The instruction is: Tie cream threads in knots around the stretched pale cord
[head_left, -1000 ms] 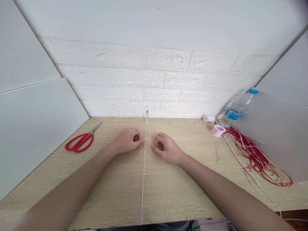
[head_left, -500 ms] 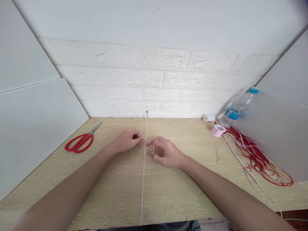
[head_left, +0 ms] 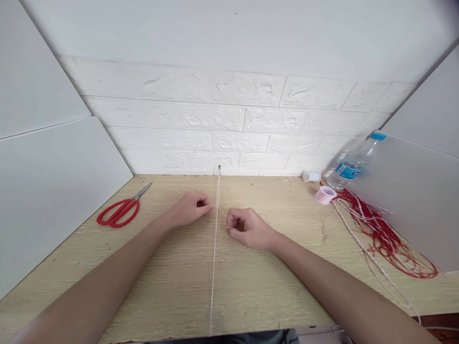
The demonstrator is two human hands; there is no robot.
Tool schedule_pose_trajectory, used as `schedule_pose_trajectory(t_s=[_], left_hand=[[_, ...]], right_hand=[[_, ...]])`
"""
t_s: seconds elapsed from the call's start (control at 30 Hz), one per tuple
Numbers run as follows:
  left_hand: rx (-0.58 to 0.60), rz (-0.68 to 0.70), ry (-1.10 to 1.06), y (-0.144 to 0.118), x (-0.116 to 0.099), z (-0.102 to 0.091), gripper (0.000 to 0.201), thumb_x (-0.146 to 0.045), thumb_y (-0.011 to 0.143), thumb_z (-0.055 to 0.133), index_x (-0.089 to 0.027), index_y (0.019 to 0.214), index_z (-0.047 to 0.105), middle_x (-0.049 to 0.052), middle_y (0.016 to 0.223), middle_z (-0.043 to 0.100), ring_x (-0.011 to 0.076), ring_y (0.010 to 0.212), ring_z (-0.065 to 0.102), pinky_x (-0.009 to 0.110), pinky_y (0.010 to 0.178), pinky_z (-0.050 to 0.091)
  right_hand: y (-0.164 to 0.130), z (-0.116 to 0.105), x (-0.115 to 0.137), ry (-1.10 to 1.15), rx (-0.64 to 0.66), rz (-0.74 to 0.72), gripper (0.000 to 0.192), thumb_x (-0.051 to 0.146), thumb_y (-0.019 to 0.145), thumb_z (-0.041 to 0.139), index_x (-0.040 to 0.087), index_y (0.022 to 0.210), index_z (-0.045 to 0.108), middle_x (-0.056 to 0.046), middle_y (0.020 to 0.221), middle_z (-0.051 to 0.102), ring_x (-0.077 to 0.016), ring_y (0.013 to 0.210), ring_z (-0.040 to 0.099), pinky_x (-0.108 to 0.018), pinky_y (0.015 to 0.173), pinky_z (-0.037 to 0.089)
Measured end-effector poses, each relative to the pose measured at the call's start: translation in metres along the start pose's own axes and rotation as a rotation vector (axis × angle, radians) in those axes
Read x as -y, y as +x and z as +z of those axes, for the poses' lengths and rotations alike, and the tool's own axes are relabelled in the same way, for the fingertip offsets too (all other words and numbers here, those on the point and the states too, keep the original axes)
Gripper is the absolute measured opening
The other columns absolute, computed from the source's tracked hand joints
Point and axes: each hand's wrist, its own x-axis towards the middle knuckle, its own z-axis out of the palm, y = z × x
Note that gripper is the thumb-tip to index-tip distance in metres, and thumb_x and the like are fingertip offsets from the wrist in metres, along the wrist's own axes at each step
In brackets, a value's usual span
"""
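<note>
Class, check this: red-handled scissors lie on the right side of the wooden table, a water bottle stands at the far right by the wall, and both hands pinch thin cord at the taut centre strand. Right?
Not quite. The head view shows the scissors on the left side of the table, not the right. The rest holds: the water bottle is far right, and the left hand and right hand pinch thin cord at the centre strand.

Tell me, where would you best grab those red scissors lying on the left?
Probably by the red handle loops of the scissors, coming from above: they lie flat on the table, loops toward the person, blades pointing at the wall.
</note>
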Motion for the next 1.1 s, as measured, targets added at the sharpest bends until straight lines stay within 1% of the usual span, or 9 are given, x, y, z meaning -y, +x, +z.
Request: schedule_pose_trajectory(t_s=[0.4,0.67,0.93,1.1], left_hand=[[0.016,0.010,-0.006,-0.0007,-0.0018,-0.0001,0.028,-0.038,0.080,0.052,-0.018,0.062,0.051,-0.002,0.063,0.052,0.0126,0.061,0.044,0.026,0.057,0.033],[-0.002,0.011,0.007,-0.0010,-0.0026,0.0019,0.027,-0.039,0.080,0.052,-0.018,0.062,0.052,-0.001,0.063,0.054,0.0129,0.060,0.045,0.027,0.056,0.033],[-0.019,0.021,0.067,-0.0006,-0.0055,0.0037,0.031,-0.041,0.082,0.050,-0.018,0.062,0.052,-0.001,0.062,0.054,0.0129,0.059,0.046,0.027,0.057,0.032],[-0.041,0.028,0.082,-0.0007,-0.0074,0.0057,0.029,-0.040,0.081,0.051,-0.018,0.062,0.052,-0.001,0.062,0.055,0.0133,0.059,0.046,0.027,0.057,0.032]], right_hand=[[0.0010,0.0000,-0.0028,-0.062,0.009,-0.003,0.011,0.011,0.070,0.051,0.019,0.070,0.044,0.006,0.061,0.043,-0.0080,0.055,0.038,-0.020,0.049,0.029],[0.0037,-0.0027,-0.0036,-0.102,-0.069,0.012,0.009,0.012,0.071,0.051,0.019,0.070,0.045,0.005,0.062,0.045,-0.0086,0.055,0.039,-0.020,0.050,0.030],[0.0033,-0.0020,-0.0043,-0.110,-0.043,0.010,0.009,0.012,0.072,0.051,0.019,0.072,0.046,0.005,0.062,0.045,-0.0084,0.056,0.040,-0.020,0.051,0.031],[0.0033,-0.0014,-0.0049,-0.132,-0.014,0.010,0.008,0.012,0.073,0.051,0.019,0.073,0.047,0.005,0.063,0.048,-0.0085,0.056,0.042,-0.020,0.051,0.032]])
